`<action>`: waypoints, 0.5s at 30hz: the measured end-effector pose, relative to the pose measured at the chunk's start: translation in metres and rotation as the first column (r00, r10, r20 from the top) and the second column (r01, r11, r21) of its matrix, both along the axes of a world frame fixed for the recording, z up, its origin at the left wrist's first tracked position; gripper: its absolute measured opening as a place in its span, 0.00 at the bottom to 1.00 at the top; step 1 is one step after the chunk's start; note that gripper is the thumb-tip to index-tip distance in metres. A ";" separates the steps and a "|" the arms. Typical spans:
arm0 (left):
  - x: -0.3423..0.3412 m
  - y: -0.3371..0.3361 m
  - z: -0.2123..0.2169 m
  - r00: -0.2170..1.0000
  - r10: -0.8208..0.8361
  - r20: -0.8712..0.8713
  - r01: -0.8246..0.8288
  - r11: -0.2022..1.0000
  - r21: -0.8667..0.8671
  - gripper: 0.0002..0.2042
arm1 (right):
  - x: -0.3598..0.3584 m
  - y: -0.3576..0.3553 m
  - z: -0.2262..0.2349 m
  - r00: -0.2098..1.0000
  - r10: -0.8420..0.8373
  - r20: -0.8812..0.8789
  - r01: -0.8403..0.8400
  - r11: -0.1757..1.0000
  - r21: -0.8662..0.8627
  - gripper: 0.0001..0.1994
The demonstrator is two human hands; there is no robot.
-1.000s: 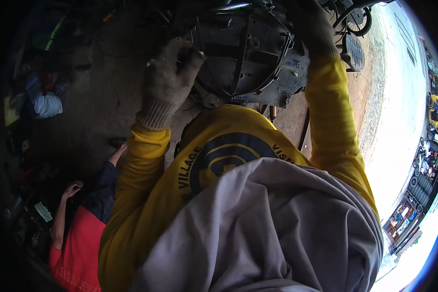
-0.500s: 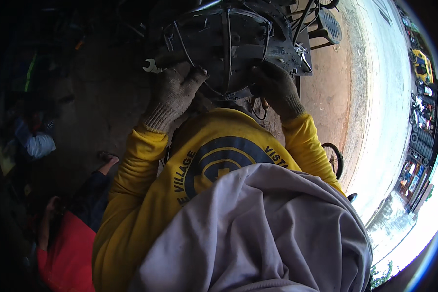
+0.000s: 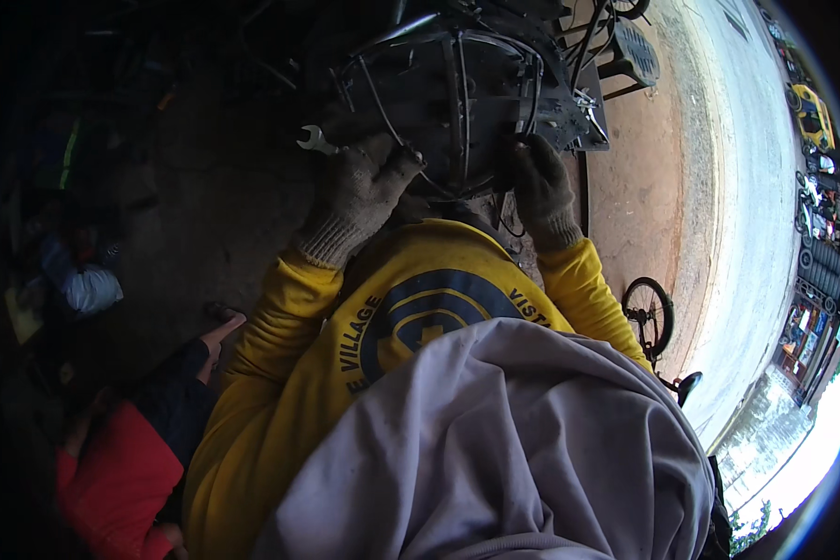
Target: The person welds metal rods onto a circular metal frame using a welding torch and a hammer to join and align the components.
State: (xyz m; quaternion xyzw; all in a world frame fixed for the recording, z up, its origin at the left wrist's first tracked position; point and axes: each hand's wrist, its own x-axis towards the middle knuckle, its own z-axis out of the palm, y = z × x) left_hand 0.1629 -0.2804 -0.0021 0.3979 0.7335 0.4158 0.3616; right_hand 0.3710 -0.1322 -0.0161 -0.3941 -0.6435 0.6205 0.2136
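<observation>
A frame of bent metal rods (image 3: 461, 103), joined by a middle bar and curved at its near end, lies in front of me over a dark surface. My left hand (image 3: 359, 191), in a knitted work glove, is closed at its near left side, thumb against the curved rod. The open-ended jaw of a wrench (image 3: 317, 140) sticks out past that hand; the wrench's handle is hidden in the glove. My right hand (image 3: 543, 187), also gloved, is closed on the frame's near right side. Its fingertips are dark and partly hidden.
Metal tools (image 3: 585, 105) lie at the right edge of the dark work surface, near a dark stool (image 3: 633, 51). A bicycle wheel (image 3: 649, 313) stands right of my arm. A person in a red shirt (image 3: 126, 476) is at the lower left. A road (image 3: 751, 205) runs along the right.
The view has shifted a little, so the frame and both hands sit slightly lower and farther right. Both hands keep their hold. More of the bicycle shows at the right.
</observation>
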 end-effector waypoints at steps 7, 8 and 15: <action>-0.043 -0.017 0.027 0.415 0.015 -0.910 0.052 0.998 0.040 0.19 | -0.003 -0.012 -0.009 0.994 -0.102 -0.043 0.101 0.995 -0.006 0.15; -0.047 -0.013 0.024 0.414 0.024 -0.910 0.059 0.997 0.053 0.19 | -0.002 -0.013 -0.012 0.993 -0.107 -0.042 0.110 0.992 0.059 0.15; -0.059 0.022 -0.012 0.250 -0.507 -0.825 0.106 0.861 -0.498 0.30 | -0.005 -0.009 -0.020 0.995 -0.096 -0.020 0.098 0.970 0.224 0.14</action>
